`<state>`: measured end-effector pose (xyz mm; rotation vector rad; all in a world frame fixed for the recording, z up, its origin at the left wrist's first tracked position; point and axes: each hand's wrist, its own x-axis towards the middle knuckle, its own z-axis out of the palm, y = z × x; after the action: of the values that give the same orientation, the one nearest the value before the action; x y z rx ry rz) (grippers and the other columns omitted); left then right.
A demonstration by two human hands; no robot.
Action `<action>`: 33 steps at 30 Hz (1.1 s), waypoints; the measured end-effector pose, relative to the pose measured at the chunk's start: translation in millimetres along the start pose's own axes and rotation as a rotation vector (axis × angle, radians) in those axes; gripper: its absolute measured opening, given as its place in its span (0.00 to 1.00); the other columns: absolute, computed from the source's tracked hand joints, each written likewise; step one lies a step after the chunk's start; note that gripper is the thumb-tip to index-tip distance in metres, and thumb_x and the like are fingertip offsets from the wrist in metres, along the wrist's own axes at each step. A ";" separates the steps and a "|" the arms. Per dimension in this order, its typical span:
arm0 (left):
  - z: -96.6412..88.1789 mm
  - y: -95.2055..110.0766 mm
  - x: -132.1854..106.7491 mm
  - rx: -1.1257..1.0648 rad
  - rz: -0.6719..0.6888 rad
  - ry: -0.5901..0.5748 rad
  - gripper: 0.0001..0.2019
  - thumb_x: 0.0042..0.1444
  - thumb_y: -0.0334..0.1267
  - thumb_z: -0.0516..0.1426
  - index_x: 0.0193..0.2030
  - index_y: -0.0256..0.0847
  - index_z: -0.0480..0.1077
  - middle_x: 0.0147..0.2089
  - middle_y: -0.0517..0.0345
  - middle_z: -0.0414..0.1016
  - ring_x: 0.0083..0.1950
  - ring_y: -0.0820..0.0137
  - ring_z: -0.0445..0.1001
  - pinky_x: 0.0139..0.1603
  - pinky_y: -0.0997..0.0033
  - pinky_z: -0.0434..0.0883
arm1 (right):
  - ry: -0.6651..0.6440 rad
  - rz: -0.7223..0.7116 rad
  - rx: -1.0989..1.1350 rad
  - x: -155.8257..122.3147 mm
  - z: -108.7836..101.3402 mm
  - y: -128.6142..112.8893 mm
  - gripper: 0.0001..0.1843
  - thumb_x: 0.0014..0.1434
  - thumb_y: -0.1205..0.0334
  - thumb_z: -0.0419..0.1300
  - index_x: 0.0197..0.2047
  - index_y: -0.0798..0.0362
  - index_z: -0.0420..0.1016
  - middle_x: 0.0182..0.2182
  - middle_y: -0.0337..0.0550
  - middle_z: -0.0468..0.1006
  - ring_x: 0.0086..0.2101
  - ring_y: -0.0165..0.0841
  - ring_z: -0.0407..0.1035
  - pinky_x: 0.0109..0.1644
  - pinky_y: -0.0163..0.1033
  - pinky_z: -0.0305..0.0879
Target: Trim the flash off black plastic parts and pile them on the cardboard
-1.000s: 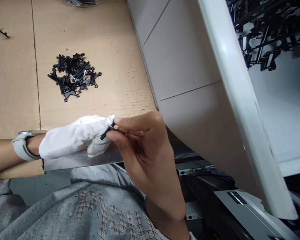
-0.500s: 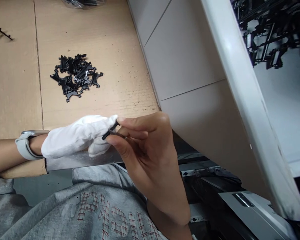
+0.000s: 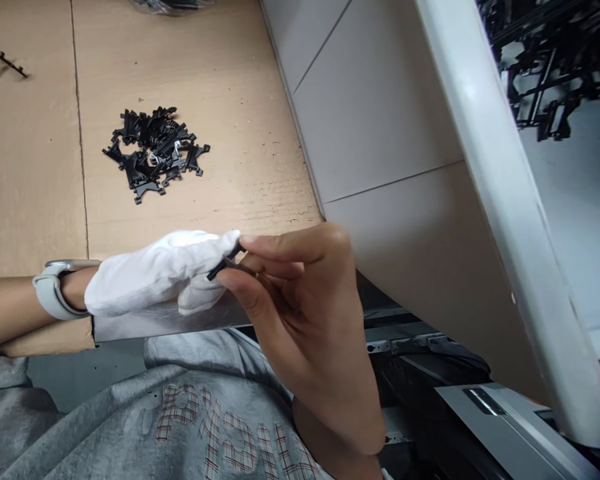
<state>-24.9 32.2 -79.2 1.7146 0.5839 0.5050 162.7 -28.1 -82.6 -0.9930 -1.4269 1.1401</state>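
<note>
Head view: right hand (image 3: 300,313), bare, thumb and forefinger pinched nearly shut on a small black plastic part (image 3: 225,265). Left hand (image 3: 150,273), in a white cotton glove, fingers closed against the part's other end, smartwatch (image 3: 50,290) at the wrist. Part held in the air between both hands, above a bright metal sheet (image 3: 165,320) and the cardboard (image 3: 205,100) edge. Loose pile of black plastic parts (image 3: 155,155) on the cardboard, out of reach of neither hand. Black sprue frames (image 3: 545,67) beyond a white-edged panel (image 3: 510,200). Risk: part is tiny; slick glove or a loosened pinch could drop it into the dark machinery (image 3: 430,353) below.
</note>
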 end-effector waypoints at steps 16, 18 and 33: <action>-2.2 -1.1 8.5 -0.056 -0.072 -0.024 0.32 0.73 0.72 0.45 0.32 0.45 0.61 0.29 0.66 0.63 0.30 0.73 0.62 0.33 0.68 0.64 | -0.006 -0.002 -0.082 1.8 -1.6 -4.2 0.16 0.71 0.69 0.69 0.50 0.38 0.72 0.33 0.32 0.79 0.25 0.33 0.74 0.28 0.40 0.75; -1.8 -0.3 9.1 -0.080 -0.076 -0.018 0.31 0.74 0.71 0.45 0.33 0.46 0.60 0.28 0.67 0.62 0.29 0.73 0.61 0.32 0.68 0.64 | -0.003 0.016 -0.066 1.1 -1.0 -4.7 0.18 0.69 0.69 0.71 0.51 0.37 0.72 0.34 0.32 0.80 0.26 0.34 0.75 0.28 0.41 0.76; 3.4 -1.9 -0.6 -0.116 -0.079 -0.017 0.27 0.82 0.49 0.41 0.27 0.45 0.54 0.21 0.68 0.57 0.24 0.75 0.58 0.31 0.72 0.65 | -0.001 0.116 0.041 0.3 -12.0 -3.2 0.10 0.74 0.66 0.63 0.50 0.38 0.74 0.27 0.29 0.67 0.21 0.30 0.59 0.21 0.36 0.58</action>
<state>-23.5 29.5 -81.7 1.5782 0.5962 0.4595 174.5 -26.8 -79.0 -1.0581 -1.3554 1.2495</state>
